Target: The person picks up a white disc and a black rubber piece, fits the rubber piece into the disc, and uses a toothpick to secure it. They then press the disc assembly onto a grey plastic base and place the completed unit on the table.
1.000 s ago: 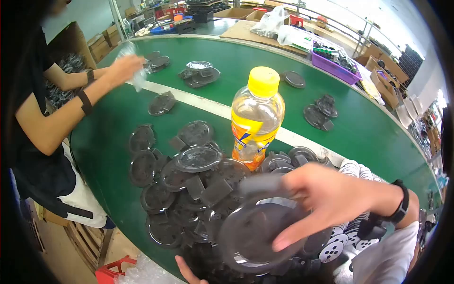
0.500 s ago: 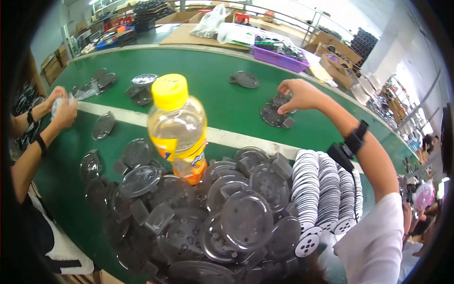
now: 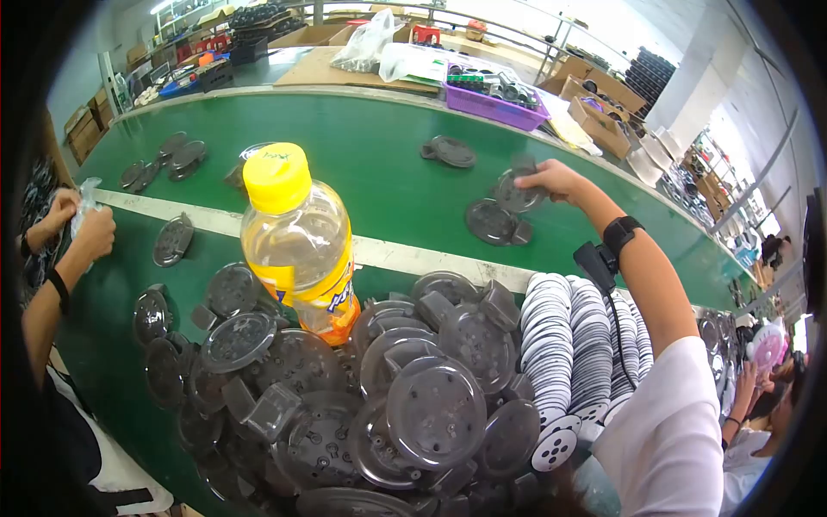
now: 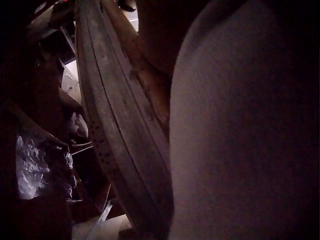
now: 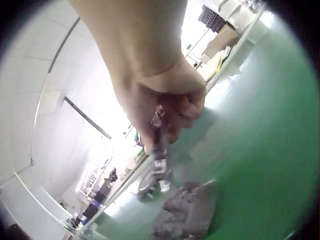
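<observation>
My right hand [image 3: 556, 181] reaches over the far half of the green table and pinches a dark translucent round plastic part [image 3: 519, 191]. In the right wrist view, this held part [image 5: 160, 160] is edge-on and blurred below the fingers. A similar plastic part [image 3: 493, 222] lies on the table just under it. Nearer my body, a large heap of the same dark round parts [image 3: 435, 412] covers the table's near side. The left hand is out of sight; the dim left wrist view holds mostly pale cloth [image 4: 240, 130] and a long board-like edge [image 4: 110, 100].
A yellow-capped bottle [image 3: 297, 237] stands upright behind the heap. Stacked white discs [image 3: 547, 345] lie to its right. More dark parts [image 3: 175, 239] are scattered across the table. Another person's hands [image 3: 90, 228] hold clear plastic at left. A purple basket [image 3: 495, 108] sits at the far edge.
My right hand has gone from the near heap, where it held a round part, to the far side, and now lifts another part there. The head view has turned right. Left fingertips have left view.
</observation>
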The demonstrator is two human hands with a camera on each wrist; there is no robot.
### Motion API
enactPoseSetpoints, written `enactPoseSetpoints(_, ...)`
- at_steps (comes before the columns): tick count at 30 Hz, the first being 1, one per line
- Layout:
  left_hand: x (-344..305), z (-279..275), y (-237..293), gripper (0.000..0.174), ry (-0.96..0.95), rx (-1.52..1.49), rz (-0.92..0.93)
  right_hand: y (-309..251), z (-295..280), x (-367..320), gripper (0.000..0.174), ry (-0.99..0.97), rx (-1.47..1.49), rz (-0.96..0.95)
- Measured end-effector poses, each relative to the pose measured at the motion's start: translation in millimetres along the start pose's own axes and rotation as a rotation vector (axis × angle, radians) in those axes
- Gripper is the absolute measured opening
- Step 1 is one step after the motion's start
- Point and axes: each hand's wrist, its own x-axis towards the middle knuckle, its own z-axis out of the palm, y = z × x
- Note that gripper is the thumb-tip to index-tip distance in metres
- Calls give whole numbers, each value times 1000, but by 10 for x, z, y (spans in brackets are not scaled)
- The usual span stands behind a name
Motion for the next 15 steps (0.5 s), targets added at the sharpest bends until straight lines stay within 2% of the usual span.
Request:
enactPoseSetpoints(1,1,2,-3,98,0,-7,3,-44,1,-62,50,0,-1,3)
enactPoseSetpoints(3,2,8,-10,97,4,-26,12,-237,-7,-274,34,-16,341,-48)
enactPoseSetpoints(5,6,12,-14,95,10,-40,21,-272,48,-349,33,-46,286,-65)
enactPoseSetpoints(7,2,15,-20,94,17,-51,25,-265,152,-389,46,-330,-262,-80)
enactPoseSetpoints(8,-1,16,-22,94,22,-55,29,-215,270,-419,56,-210,-458,-251)
enactPoseSetpoints(9,-3,16,-24,93,28,-56,33,-169,317,-426,56,-209,-455,-256)
enactPoseSetpoints(11,-6,27,-22,92,37,-48,38,-103,380,-405,55,-16,-342,-314)
enactPoseSetpoints(12,-10,39,-18,92,52,-64,43,-67,363,-378,47,40,-313,-324)
enactPoseSetpoints(13,-13,48,-12,91,68,-79,46,-71,322,-392,47,35,-307,-337)
enactPoseSetpoints(15,-19,62,4,90,108,-104,39,-145,220,-452,40,-113,-310,-259)
